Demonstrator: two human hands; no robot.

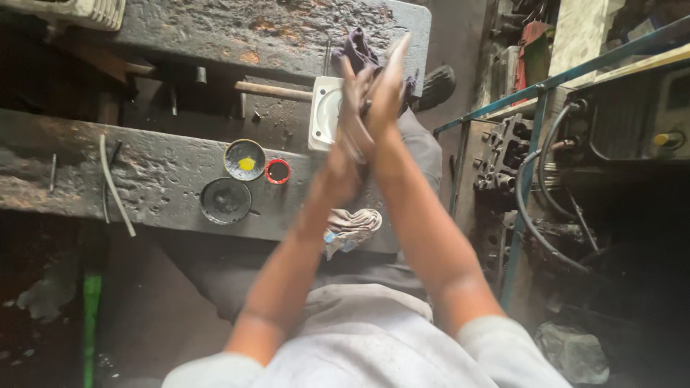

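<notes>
While your left hand (353, 118) and right hand (384, 90) press flat together, fingers straight and holding nothing, the rag (350, 228) and tins (244, 159) lie untouched on the surface (158, 176).

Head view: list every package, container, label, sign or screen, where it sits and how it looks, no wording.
Open round tin: on the dark workbench, left of the hands, dark with a yellow blob inside.
Red ring-shaped cap: just right of that tin.
Dark round lid or tin: below the yellow-centred tin.
No readable labels, signs or screens show.
Left hand and right hand: pressed together, blurred.
</notes>
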